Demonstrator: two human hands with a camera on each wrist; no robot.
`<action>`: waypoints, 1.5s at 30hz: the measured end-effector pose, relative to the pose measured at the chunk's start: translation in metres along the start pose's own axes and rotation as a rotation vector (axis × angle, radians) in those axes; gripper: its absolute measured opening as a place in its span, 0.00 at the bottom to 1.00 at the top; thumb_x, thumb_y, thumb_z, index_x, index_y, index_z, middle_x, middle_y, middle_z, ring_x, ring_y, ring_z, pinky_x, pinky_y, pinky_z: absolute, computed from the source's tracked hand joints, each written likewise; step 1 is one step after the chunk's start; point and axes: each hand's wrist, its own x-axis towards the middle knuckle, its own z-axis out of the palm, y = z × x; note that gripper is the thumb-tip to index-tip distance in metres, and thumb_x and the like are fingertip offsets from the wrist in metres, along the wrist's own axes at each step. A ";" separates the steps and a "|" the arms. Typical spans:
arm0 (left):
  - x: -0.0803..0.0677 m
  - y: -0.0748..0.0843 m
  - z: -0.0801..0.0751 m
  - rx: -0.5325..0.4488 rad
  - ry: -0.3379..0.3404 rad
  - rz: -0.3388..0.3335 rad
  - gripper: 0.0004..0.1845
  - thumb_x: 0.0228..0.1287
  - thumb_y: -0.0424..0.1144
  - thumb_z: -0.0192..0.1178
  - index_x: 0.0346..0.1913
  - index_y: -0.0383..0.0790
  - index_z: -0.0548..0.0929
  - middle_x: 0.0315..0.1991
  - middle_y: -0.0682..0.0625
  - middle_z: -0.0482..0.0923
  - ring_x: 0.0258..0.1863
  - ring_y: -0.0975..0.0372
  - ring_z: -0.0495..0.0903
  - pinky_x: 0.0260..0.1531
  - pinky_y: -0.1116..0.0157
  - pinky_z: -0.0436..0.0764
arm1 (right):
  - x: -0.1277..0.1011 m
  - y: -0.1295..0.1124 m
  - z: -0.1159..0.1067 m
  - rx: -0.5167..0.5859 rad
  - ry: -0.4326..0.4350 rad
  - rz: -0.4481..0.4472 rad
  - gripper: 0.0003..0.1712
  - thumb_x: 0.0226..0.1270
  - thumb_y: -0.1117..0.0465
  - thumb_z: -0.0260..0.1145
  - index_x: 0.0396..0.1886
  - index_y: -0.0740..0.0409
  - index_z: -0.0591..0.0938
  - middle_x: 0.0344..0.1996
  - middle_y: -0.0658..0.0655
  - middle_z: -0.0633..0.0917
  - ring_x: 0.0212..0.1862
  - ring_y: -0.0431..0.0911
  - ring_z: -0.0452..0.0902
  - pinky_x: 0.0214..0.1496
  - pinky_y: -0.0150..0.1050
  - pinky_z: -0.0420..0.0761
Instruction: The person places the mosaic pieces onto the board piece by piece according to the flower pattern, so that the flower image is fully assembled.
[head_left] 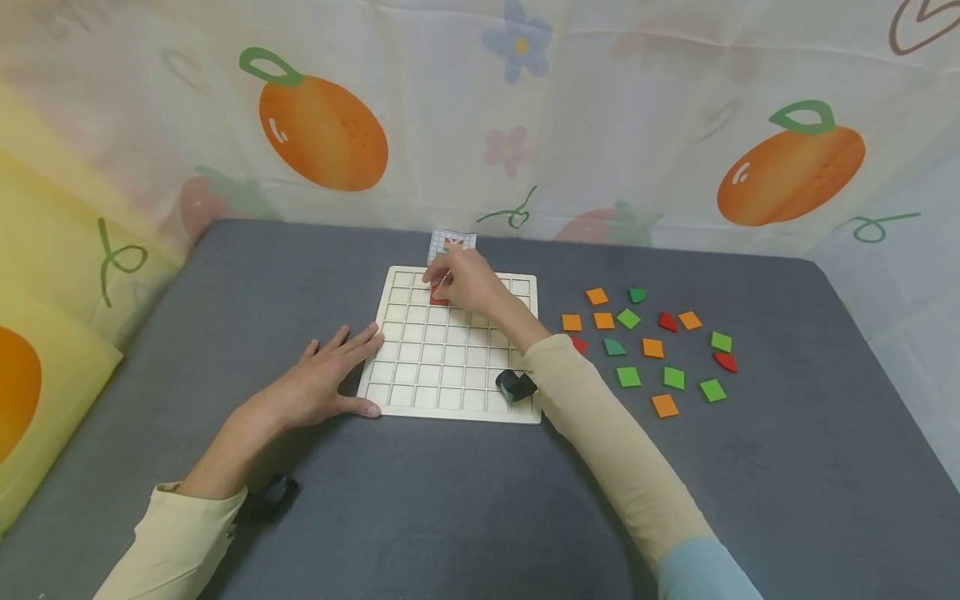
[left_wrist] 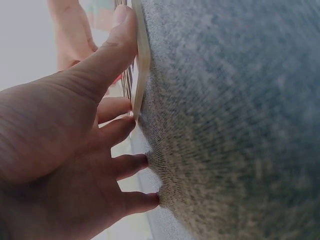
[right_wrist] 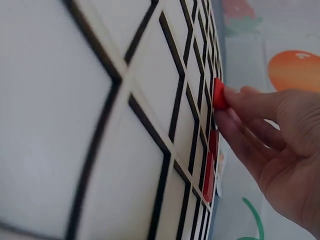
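A pale wooden grid board [head_left: 420, 367] [right_wrist: 100, 100] lies on the grey table [head_left: 480, 500]. My right hand [head_left: 461, 282] [right_wrist: 270, 140] reaches over the board's far rows and pinches a red tile [right_wrist: 218, 94] [head_left: 437, 293] at a cell there. In the right wrist view other red tiles [right_wrist: 210, 170] sit in cells near it. My left hand [head_left: 330, 379] [left_wrist: 75, 150] lies flat on the table, fingers spread, its thumb pressed against the board's near left edge [left_wrist: 141, 55].
Loose orange, green and red tiles [head_left: 652, 348] are scattered on the table right of the board. A small pattern card [head_left: 452, 242] lies past the board's far edge. A fruit-print cloth [head_left: 480, 108] hangs behind the table. A black wrist camera [head_left: 516, 385] hangs over the board.
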 end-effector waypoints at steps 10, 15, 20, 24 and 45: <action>0.000 0.001 0.000 -0.003 0.005 0.002 0.56 0.50 0.54 0.73 0.77 0.37 0.54 0.78 0.39 0.45 0.74 0.35 0.40 0.65 0.32 0.39 | -0.002 -0.003 0.002 -0.040 0.005 0.011 0.12 0.61 0.73 0.68 0.45 0.62 0.87 0.34 0.55 0.88 0.40 0.44 0.83 0.47 0.34 0.78; 0.000 0.001 0.000 -0.004 0.007 -0.001 0.56 0.49 0.54 0.73 0.77 0.36 0.54 0.78 0.39 0.45 0.74 0.35 0.40 0.65 0.32 0.39 | -0.002 -0.004 0.002 -0.050 -0.008 0.024 0.14 0.62 0.74 0.65 0.46 0.62 0.86 0.36 0.54 0.87 0.41 0.44 0.82 0.49 0.34 0.78; 0.000 0.001 0.001 -0.012 0.009 -0.001 0.56 0.49 0.54 0.73 0.77 0.36 0.55 0.78 0.39 0.45 0.74 0.35 0.40 0.65 0.32 0.39 | -0.005 -0.006 0.002 -0.048 -0.010 0.028 0.12 0.63 0.73 0.66 0.45 0.63 0.86 0.35 0.54 0.87 0.41 0.43 0.81 0.48 0.33 0.78; 0.000 0.000 0.002 -0.017 0.012 0.006 0.56 0.49 0.54 0.73 0.76 0.36 0.55 0.78 0.38 0.46 0.74 0.35 0.40 0.65 0.32 0.39 | -0.008 -0.005 0.000 -0.045 -0.017 0.004 0.11 0.63 0.73 0.66 0.45 0.62 0.86 0.36 0.54 0.87 0.41 0.44 0.82 0.47 0.33 0.78; -0.002 0.000 0.002 -0.042 0.013 0.015 0.56 0.49 0.55 0.72 0.77 0.36 0.55 0.78 0.39 0.45 0.74 0.35 0.39 0.65 0.32 0.38 | -0.047 0.035 -0.054 -0.100 -0.010 0.038 0.13 0.67 0.68 0.66 0.51 0.60 0.84 0.45 0.57 0.86 0.48 0.49 0.80 0.51 0.41 0.78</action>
